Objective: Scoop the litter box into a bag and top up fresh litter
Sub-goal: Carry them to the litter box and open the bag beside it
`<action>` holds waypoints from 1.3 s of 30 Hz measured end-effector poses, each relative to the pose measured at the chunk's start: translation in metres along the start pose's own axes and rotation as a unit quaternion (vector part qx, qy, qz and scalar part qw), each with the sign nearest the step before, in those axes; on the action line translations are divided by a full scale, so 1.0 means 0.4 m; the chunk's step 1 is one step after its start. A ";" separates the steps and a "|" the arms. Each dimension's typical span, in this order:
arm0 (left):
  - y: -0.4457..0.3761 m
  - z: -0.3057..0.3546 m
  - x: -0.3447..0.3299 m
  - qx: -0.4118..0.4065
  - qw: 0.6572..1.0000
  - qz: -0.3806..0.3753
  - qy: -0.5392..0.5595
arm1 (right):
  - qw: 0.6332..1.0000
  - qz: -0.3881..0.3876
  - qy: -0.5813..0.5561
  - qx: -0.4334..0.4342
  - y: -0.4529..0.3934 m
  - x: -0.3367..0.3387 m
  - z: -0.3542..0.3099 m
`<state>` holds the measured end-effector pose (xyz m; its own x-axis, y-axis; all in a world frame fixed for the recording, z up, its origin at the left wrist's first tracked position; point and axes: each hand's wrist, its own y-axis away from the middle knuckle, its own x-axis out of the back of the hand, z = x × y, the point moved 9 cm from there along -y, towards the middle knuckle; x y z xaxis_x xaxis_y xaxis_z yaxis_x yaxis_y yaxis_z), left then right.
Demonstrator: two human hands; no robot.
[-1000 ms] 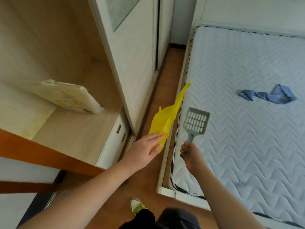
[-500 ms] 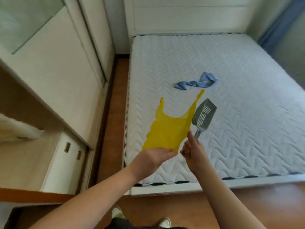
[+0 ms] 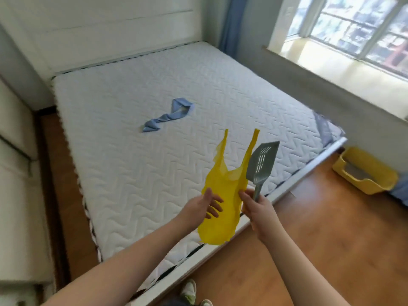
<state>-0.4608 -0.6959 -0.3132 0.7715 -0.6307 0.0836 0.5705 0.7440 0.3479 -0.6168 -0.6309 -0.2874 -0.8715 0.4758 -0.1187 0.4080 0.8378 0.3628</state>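
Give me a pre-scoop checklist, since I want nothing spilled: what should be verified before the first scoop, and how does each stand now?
1. Yellow bag in both hands' grip: ok; left hand, right hand.
2. Bag mouth opened: not ok, still flat.
3. Scoop held: ok, right hand.
4. Litter box within reach: not ok, across the floor beside the bed.
5. Fresh litter at hand: cannot tell.

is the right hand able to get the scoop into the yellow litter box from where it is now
Probably not yet: the right hand grips the scoop above the bed's foot corner, while the litter box sits well off on open floor; nothing blocks the way.
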 end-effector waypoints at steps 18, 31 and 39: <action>-0.331 0.150 -0.656 0.011 0.954 -0.185 -0.235 | 0.966 0.250 -0.066 0.006 0.128 0.628 0.037; -0.451 0.317 -1.187 -0.159 0.869 -0.264 -0.387 | 0.913 0.347 -0.213 -0.028 0.130 1.241 0.058; -0.550 0.339 -1.312 -0.113 0.888 -0.311 -0.321 | 0.893 0.380 -0.230 -0.074 -0.018 1.331 0.016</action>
<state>-1.0293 -0.5586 -0.3071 0.0105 -0.8767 0.4809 0.9273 0.1885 0.3234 -1.0821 -0.3817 -0.3589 -0.1399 0.9799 -0.1419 0.7642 0.1980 0.6138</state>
